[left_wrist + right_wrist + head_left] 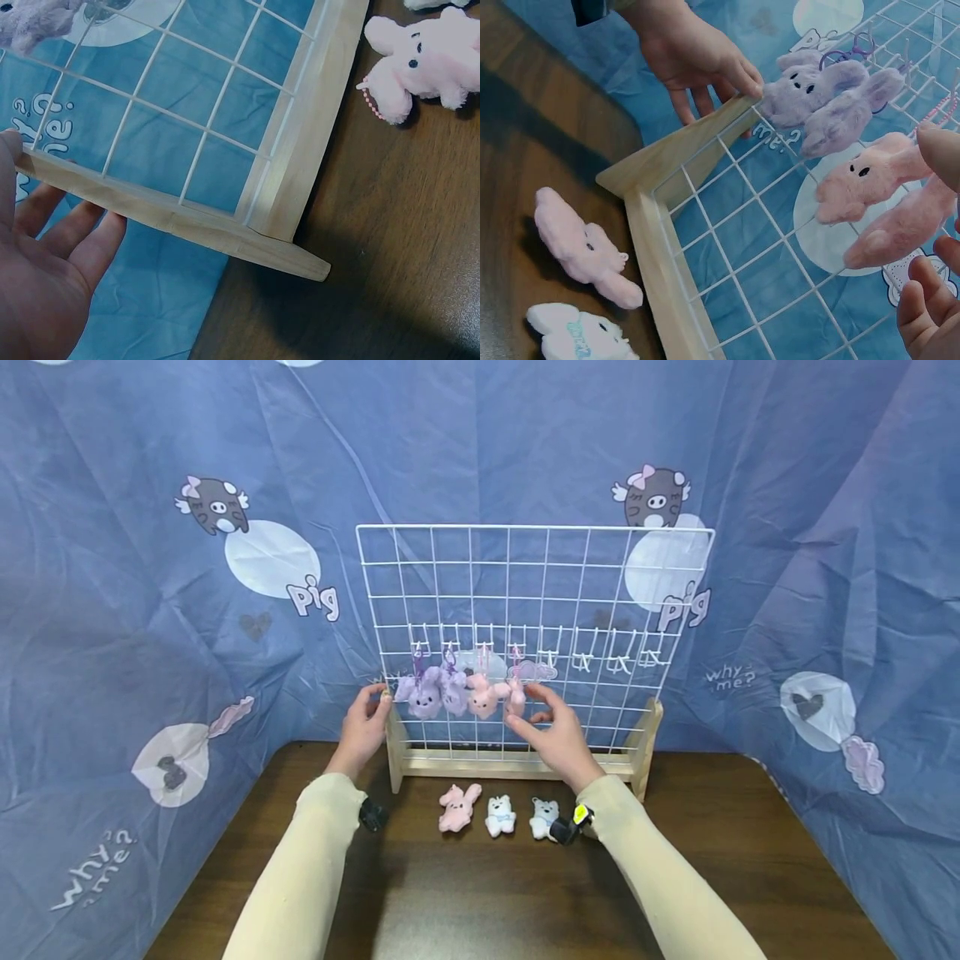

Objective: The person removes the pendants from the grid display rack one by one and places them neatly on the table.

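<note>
While in a grip on the side-post (172,217), left hand (363,727) opposite loose-fingered right hand (558,735) at pink plush (515,700).

Seven plush toys (483,697), eight hooks (618,665), two hands (362,728) (561,739)

Totals two purple toys (425,697) (454,693), three pink, two white. Hanging between left fingers (369,692) and right fingers (546,695): both purple ones and one pink toy. Hanging at the right fingertips: one more pink toy (516,697). Lying below the fingers: the third pink toy (457,810) and both white toys (500,817) (543,818). Numbers eight hooks: four bearing toys, four others from above the right fingers rightward. Includes one wire grid (536,528), two wooden end posts (396,747) (645,739) (one at the left fingers, one beyond the right fingers), one wooden rail (450,766). Adds two wrist devices (372,814) (566,829) below the fingers, two cartoon pigs (217,505) (654,497) high above.
</note>
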`<state>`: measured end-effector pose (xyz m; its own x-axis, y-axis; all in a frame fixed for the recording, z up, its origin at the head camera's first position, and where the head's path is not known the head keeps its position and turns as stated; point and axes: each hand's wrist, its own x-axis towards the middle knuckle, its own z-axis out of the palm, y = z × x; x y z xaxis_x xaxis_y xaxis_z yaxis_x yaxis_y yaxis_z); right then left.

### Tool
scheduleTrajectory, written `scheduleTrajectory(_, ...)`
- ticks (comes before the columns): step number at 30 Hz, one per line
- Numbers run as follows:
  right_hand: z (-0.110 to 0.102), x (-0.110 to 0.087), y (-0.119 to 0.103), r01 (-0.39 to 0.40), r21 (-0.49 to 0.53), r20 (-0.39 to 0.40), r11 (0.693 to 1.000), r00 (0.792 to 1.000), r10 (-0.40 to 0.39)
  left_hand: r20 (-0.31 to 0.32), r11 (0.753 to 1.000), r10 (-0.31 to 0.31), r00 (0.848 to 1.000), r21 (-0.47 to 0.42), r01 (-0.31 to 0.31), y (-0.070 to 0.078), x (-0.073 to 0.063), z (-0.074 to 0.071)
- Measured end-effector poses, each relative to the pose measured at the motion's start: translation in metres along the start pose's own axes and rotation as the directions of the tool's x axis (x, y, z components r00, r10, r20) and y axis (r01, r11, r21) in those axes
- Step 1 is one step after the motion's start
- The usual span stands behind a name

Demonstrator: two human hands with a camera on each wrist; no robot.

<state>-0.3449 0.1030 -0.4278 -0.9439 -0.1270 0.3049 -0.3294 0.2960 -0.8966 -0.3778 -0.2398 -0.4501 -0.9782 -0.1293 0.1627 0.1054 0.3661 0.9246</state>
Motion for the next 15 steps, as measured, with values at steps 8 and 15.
scheduleTrajectory(8,-0.002,0.008,-0.001,0.030,0.016,0.050,0.999,0.998,-0.031,-0.008,1.000,0.002,1.000,-0.002,-0.002,-0.001,0.000,0.001)
scheduleTrajectory(15,-0.002,0.012,-0.005,0.042,0.054,0.072,0.998,0.996,-0.046,-0.006,1.000,0.003,1.000,-0.003,-0.003,-0.001,0.000,0.001)
